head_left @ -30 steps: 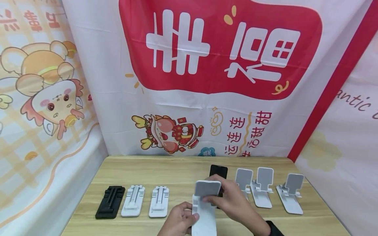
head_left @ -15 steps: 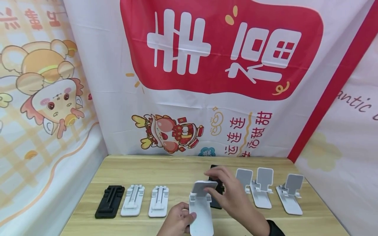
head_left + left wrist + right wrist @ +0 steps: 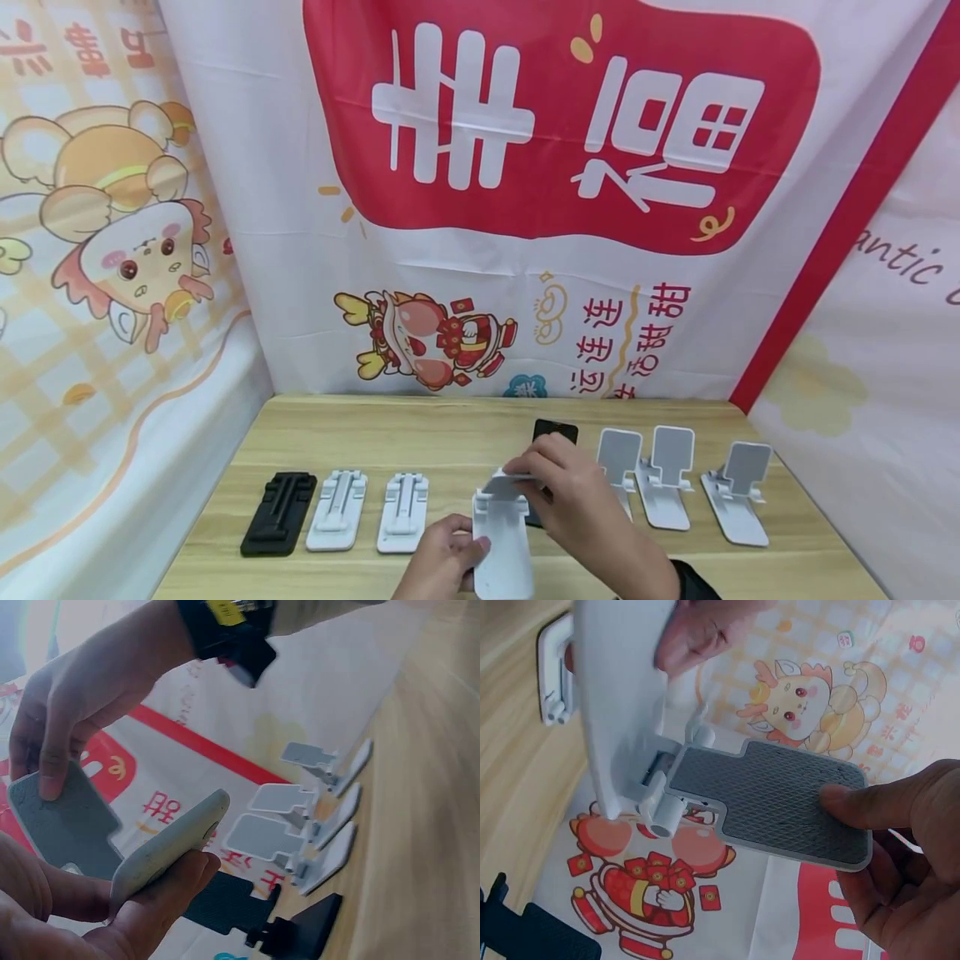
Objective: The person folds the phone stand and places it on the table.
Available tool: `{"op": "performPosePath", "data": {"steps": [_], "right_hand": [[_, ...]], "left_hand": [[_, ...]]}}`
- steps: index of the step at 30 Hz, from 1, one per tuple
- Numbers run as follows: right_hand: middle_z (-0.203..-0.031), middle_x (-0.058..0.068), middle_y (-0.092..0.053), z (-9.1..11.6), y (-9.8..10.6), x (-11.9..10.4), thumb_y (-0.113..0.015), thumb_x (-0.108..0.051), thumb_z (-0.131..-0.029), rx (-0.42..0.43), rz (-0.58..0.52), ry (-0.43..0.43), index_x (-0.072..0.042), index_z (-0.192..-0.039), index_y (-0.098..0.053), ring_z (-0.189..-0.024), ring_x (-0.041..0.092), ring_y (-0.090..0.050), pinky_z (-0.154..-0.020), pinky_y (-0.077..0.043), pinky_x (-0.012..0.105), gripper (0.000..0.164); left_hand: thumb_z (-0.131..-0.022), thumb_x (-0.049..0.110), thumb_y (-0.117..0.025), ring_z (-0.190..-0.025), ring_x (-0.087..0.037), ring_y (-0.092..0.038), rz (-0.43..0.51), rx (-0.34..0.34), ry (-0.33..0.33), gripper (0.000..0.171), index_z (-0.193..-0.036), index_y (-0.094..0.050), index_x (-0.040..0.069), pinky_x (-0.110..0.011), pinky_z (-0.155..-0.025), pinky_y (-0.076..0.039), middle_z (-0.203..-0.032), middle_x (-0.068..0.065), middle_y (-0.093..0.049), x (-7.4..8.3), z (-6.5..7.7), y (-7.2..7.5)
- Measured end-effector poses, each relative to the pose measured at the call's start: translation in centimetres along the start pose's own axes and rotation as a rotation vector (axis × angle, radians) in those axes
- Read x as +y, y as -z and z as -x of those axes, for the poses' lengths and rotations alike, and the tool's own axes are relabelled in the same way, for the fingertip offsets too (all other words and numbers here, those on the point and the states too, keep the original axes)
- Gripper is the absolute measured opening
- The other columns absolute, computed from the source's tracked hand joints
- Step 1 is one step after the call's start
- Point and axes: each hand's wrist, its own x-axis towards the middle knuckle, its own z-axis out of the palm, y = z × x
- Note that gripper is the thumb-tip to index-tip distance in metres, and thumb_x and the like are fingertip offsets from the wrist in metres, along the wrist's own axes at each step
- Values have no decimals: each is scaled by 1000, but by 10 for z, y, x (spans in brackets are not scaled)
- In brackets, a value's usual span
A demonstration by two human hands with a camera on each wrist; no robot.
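A white folding phone stand [image 3: 502,546] is held up over the front of the table. My left hand [image 3: 444,552] grips its base by the left edge, thumb on the upper face. My right hand [image 3: 573,492] pinches the free end of the stand's grey-padded support plate [image 3: 780,802], thumb on the pad and fingers beneath. In the right wrist view the plate is swung out from the base, with white hinge lugs [image 3: 664,814] between them. The left wrist view shows the base edge-on in my left fingers [image 3: 169,900].
Left on the wooden table [image 3: 337,425] lie a folded black stand [image 3: 279,514] and two folded white stands [image 3: 337,510]. Three unfolded white stands [image 3: 671,475] stand at the right. Behind my right hand is an unfolded black stand [image 3: 555,429]. Printed cloth [image 3: 480,250] hangs at the back.
The white stand has shifted slightly left with my left hand. My right hand has regripped the support plate at its far end, and the plate has tilted so its pad shows narrower.
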Motion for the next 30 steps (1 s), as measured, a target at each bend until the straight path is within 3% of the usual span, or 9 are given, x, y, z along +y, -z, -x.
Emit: {"op": "performPosePath", "data": {"steps": [4,7,11,16,19,23,25,27,30], "right_hand": [[-90,-9,-67,12,-18,-12,-86,4,-68,0,26,164,-16,-90,-75,-84,4,-62,-79,-54,11,31],[-88,-12,-68,26,-34,-23,-82,-10,-82,-59,68,231,-20,-91,-76,-80,0,-59,-77,-48,5,15],[-86,-16,-66,38,-43,-30,-77,-24,-92,-119,57,173,-24,-95,-77,-75,-5,-48,-71,-36,0,2],[-92,-17,-66,38,-40,-26,-80,-26,-89,-158,-48,71,-25,-97,-78,-81,-6,-54,-76,-44,2,9],[-97,-13,-67,34,-34,-20,-76,-29,-93,-158,-187,-141,-18,-107,-73,-84,-4,-58,-75,-54,11,18],[-109,-1,-65,24,-26,-7,-70,-34,-97,-166,-482,-643,-8,-128,-58,-88,6,-61,-74,-57,21,42],[-115,6,-62,21,-24,0,-69,-34,-99,-217,-662,-840,-4,-135,-51,-93,12,-61,-79,-58,25,50],[-117,13,-60,20,-24,7,-67,-29,-100,-296,-849,-950,4,-137,-47,-96,17,-61,-81,-59,29,54],[-116,14,-60,22,-27,13,-64,-22,-101,-394,-1032,-1021,10,-137,-46,-97,18,-63,-85,-60,34,52]], "left_hand": [[-103,6,-53,-98,-21,-73,102,33,-59,35,-127,-46,-19,-36,-82,-64,-110,-26,-73,7,4,8],[-104,3,-47,-95,-18,-73,158,71,-106,38,-131,-40,-22,-31,-79,-64,-115,-30,-71,15,6,12],[-105,3,-45,-90,-13,-72,166,97,-109,38,-132,-38,-22,-27,-75,-63,-114,-27,-72,19,8,15],[-105,2,-46,-91,-14,-71,147,113,-107,37,-131,-38,-22,-28,-74,-63,-113,-28,-72,17,7,16],[-105,2,-47,-90,-14,-72,148,95,-118,37,-132,-38,-22,-28,-74,-63,-114,-29,-71,17,8,16],[-106,3,-47,-90,-14,-72,154,57,-130,38,-133,-38,-22,-29,-75,-63,-116,-30,-71,18,9,14],[-106,4,-47,-90,-14,-72,147,46,-134,38,-133,-38,-22,-29,-75,-63,-116,-30,-71,20,10,14],[-106,4,-47,-89,-14,-72,141,39,-132,38,-134,-39,-21,-29,-75,-63,-116,-30,-71,21,11,13],[-106,4,-48,-90,-15,-73,140,19,-125,39,-134,-39,-21,-30,-77,-64,-117,-30,-71,22,13,12]]}}
